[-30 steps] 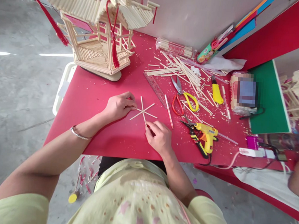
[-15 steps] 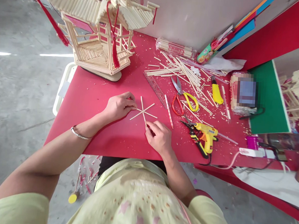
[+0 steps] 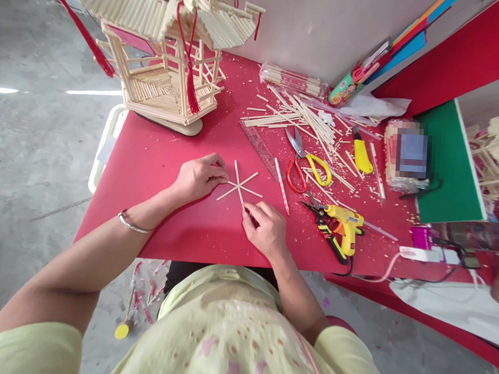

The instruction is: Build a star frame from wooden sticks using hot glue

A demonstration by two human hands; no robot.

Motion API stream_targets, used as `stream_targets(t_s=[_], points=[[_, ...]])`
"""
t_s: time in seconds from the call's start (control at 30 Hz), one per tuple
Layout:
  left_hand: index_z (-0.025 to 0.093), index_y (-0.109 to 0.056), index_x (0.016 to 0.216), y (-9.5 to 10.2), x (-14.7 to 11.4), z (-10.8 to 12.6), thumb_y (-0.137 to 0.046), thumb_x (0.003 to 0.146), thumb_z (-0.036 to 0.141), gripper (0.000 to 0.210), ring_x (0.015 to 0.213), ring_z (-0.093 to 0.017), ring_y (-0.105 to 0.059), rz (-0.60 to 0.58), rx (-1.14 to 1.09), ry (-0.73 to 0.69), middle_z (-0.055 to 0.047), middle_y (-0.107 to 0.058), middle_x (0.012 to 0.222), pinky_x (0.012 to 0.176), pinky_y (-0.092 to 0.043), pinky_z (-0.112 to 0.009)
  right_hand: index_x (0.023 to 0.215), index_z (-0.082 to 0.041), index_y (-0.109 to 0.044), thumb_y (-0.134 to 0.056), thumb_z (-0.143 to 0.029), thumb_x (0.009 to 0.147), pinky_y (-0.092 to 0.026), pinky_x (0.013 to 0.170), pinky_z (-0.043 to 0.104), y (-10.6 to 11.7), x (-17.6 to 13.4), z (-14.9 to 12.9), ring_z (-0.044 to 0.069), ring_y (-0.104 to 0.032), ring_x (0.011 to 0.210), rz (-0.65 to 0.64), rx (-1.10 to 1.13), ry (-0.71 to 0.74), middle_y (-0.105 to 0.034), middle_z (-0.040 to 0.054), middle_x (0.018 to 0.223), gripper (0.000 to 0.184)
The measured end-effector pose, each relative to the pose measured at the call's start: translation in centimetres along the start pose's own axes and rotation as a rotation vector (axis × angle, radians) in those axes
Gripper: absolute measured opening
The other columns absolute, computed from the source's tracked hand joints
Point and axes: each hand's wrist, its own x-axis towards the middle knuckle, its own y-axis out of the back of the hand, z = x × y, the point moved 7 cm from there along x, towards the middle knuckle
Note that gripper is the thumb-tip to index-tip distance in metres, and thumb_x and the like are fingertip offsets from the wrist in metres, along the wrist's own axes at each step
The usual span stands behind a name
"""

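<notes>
Thin wooden sticks cross at one middle point and form a six-armed star (image 3: 238,186) on the red table. My left hand (image 3: 202,177) pinches the tip of the arm that points left. Between thumb and forefinger, my right hand (image 3: 265,226) grips the end of the arm nearest my body. Just right of the star lies a white and pink pencil (image 3: 282,186). A clear ruler (image 3: 260,148) rests behind it, beside scissors (image 3: 302,162) with one red and one yellow handle.
A stick-built pavilion (image 3: 171,91) with red tassels stands at the back left. Loose sticks (image 3: 315,120) and crumbs are strewn at the back. To the right lie a yellow cutter (image 3: 361,154), pliers (image 3: 328,230), a yellow glue gun (image 3: 347,225) and a power strip (image 3: 428,254).
</notes>
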Motion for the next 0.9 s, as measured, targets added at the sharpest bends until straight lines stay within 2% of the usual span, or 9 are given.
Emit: stream_targets(t_s=[0.9], points=[[0.026,-0.084,0.096,-0.16,0.07,-0.41,-0.064,0.098,0.041,0.024,0.085,-0.016,-0.069,-0.011,0.033,0.023,-0.003,-0.075,0.112,0.073,-0.049,-0.026,0.116,-0.022,-0.077,-0.062,-0.023,0.101,-0.052,0.081,0.030,0.08,0.16,0.04,0.019,-0.068,0.088,0.018,0.003,0.005,-0.072,0.0049,0.092,0.020]])
